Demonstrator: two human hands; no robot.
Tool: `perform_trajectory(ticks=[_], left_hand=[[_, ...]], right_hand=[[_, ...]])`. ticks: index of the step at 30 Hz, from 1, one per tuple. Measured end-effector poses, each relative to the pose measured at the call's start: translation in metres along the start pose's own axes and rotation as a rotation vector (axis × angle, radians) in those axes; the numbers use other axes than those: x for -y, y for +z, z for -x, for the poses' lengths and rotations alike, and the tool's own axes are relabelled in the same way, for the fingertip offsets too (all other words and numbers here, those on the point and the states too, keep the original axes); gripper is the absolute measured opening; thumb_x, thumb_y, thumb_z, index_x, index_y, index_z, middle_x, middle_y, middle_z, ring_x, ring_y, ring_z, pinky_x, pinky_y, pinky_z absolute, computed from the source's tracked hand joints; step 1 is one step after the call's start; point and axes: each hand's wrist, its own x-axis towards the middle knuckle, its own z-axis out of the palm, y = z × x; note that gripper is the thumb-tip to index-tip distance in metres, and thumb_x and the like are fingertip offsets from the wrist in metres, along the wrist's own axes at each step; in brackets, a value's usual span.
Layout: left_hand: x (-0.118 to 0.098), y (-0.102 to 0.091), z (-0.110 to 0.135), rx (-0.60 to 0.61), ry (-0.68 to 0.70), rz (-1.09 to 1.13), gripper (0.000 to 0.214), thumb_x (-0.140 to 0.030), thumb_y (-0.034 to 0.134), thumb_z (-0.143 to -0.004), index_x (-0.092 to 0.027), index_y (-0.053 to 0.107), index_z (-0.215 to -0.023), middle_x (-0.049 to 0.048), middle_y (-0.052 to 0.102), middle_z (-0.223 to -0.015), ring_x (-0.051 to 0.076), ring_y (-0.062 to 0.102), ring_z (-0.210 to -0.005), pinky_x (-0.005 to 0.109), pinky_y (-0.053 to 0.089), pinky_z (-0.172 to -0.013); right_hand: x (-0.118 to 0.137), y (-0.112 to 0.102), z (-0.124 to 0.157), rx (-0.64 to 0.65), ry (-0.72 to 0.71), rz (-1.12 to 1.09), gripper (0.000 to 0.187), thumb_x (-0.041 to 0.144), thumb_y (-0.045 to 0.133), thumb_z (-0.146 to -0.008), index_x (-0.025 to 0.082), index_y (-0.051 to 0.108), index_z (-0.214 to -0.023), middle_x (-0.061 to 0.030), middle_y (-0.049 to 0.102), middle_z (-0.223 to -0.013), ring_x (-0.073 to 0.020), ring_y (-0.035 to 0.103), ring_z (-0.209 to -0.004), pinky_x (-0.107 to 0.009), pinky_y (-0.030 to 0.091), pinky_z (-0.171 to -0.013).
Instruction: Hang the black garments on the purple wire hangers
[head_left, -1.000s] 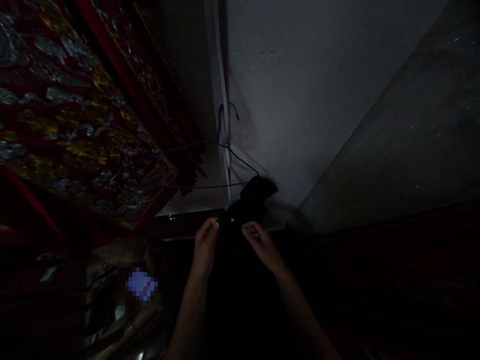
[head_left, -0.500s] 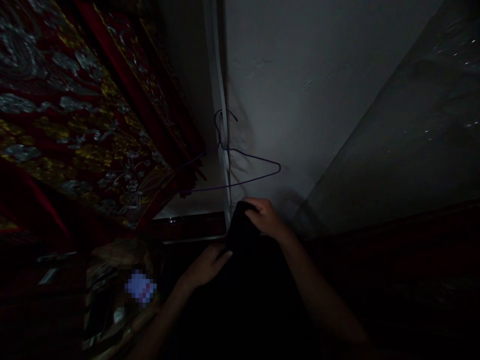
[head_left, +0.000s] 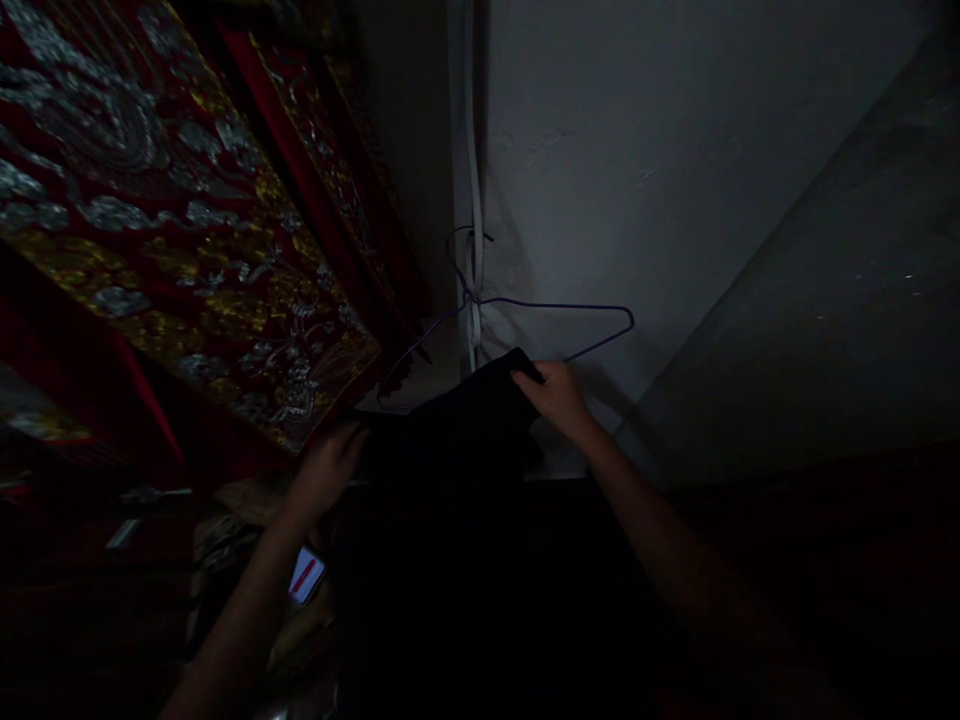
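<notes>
right grip pinches the black cloth, which stretches across to the left grip. i can't tell if that one is closed. a purple hanger runs sideways behind, past the right grip.

**Lost in Shadow**

We lose the lower end of the black cloth in darkness; its top hides part of the lower bar of the purple hanger. We cannot make out the blurred fingertips of the left hand. The embroidered red hanging runs past our left edge.
</notes>
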Motion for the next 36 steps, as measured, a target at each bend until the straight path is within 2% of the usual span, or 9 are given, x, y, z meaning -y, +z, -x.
perform_trajectory(ticks=[6, 11, 13, 18, 23, 26, 30, 32, 36], left_hand=[[-0.030, 0.001, -0.044, -0.163, 0.079, 0.063, 0.028, -0.044, 0.044, -0.091, -0.021, 0.059, -0.087, 0.0048, 0.066, -0.086, 0.021, 0.060, -0.081, 0.031, 0.046, -0.079], [-0.025, 0.009, -0.062, 0.137, -0.050, -0.029, 0.026, -0.037, 0.044, -0.083, -0.021, 0.058, -0.069, 0.0042, 0.065, -0.070, 0.021, 0.059, -0.068, 0.030, 0.042, -0.066], [-0.022, 0.006, -0.060, 0.172, -0.077, -0.055, 0.027, -0.037, 0.043, -0.081, -0.022, 0.055, -0.062, 0.0047, 0.062, -0.065, 0.021, 0.058, -0.065, 0.031, 0.040, -0.063], [-0.048, -0.012, -0.053, -0.095, 0.130, -0.050, 0.026, -0.033, 0.041, -0.084, -0.021, 0.052, -0.065, 0.0037, 0.057, -0.073, 0.020, 0.055, -0.071, 0.031, 0.043, -0.070], [-0.083, -0.015, -0.075, -0.232, 0.307, 0.085, 0.025, -0.025, 0.047, -0.085, -0.019, 0.061, -0.105, 0.0046, 0.068, -0.098, 0.021, 0.063, -0.095, 0.032, 0.047, -0.088], [-0.083, -0.010, -0.090, -0.213, 0.311, 0.120, 0.035, -0.021, 0.047, -0.083, -0.018, 0.063, -0.113, 0.0038, 0.071, -0.098, 0.021, 0.066, -0.095, 0.032, 0.049, -0.089], [-0.072, -0.010, -0.098, -0.115, 0.273, 0.107, 0.033, -0.025, 0.046, -0.082, -0.017, 0.069, -0.104, 0.0039, 0.073, -0.101, 0.022, 0.066, -0.093, 0.033, 0.050, -0.090], [-0.069, -0.013, -0.099, -0.102, 0.272, 0.122, 0.031, -0.025, 0.046, -0.081, -0.017, 0.069, -0.100, 0.0028, 0.073, -0.098, 0.022, 0.066, -0.091, 0.033, 0.050, -0.090], [-0.067, -0.018, -0.104, -0.163, 0.320, 0.110, 0.022, -0.022, 0.046, -0.079, -0.019, 0.066, -0.087, 0.0025, 0.068, -0.090, 0.021, 0.064, -0.090, 0.033, 0.048, -0.090]], right_hand=[[0.009, 0.002, 0.011, 0.016, 0.002, -0.045, 0.040, 0.047, 0.057, -0.071, 0.022, 0.038, -0.045, 0.0036, 0.034, -0.046, -0.0091, 0.032, -0.046, -0.024, 0.021, -0.045], [0.007, -0.006, 0.011, 0.012, -0.028, -0.022, 0.037, 0.044, 0.057, -0.072, 0.020, 0.043, -0.047, 0.0021, 0.039, -0.048, -0.0097, 0.035, -0.048, -0.024, 0.022, -0.045], [0.005, -0.008, 0.009, 0.034, -0.021, -0.023, 0.037, 0.044, 0.056, -0.073, 0.020, 0.044, -0.047, 0.0024, 0.039, -0.048, -0.0096, 0.035, -0.047, -0.024, 0.022, -0.045], [0.000, 0.004, 0.013, 0.029, 0.009, -0.060, 0.039, 0.045, 0.057, -0.075, 0.021, 0.042, -0.048, 0.0036, 0.037, -0.047, -0.0094, 0.035, -0.047, -0.024, 0.022, -0.045], [0.001, 0.012, 0.026, 0.157, -0.010, -0.111, 0.036, 0.046, 0.057, -0.083, 0.019, 0.057, -0.058, -0.0004, 0.055, -0.055, -0.0158, 0.052, -0.053, -0.026, 0.037, -0.050], [0.001, -0.011, 0.024, 0.063, -0.134, -0.058, 0.025, 0.038, 0.057, -0.089, 0.018, 0.073, -0.090, -0.0076, 0.074, -0.086, -0.0239, 0.069, -0.084, -0.032, 0.052, -0.073], [-0.011, -0.062, -0.001, -0.292, -0.156, 0.001, 0.052, 0.034, 0.063, -0.087, 0.015, 0.060, -0.135, -0.0131, 0.073, -0.111, -0.0265, 0.068, -0.103, -0.039, 0.052, -0.091], [-0.019, -0.084, -0.020, -0.292, -0.133, 0.014, 0.055, 0.034, 0.067, -0.083, 0.013, 0.061, -0.134, -0.0123, 0.074, -0.107, -0.0261, 0.069, -0.097, -0.038, 0.054, -0.087], [-0.022, -0.117, -0.047, -0.021, -0.091, 0.002, 0.033, 0.045, 0.069, -0.080, 0.014, 0.078, -0.088, -0.0049, 0.074, -0.078, -0.0228, 0.069, -0.075, -0.031, 0.052, -0.066]])
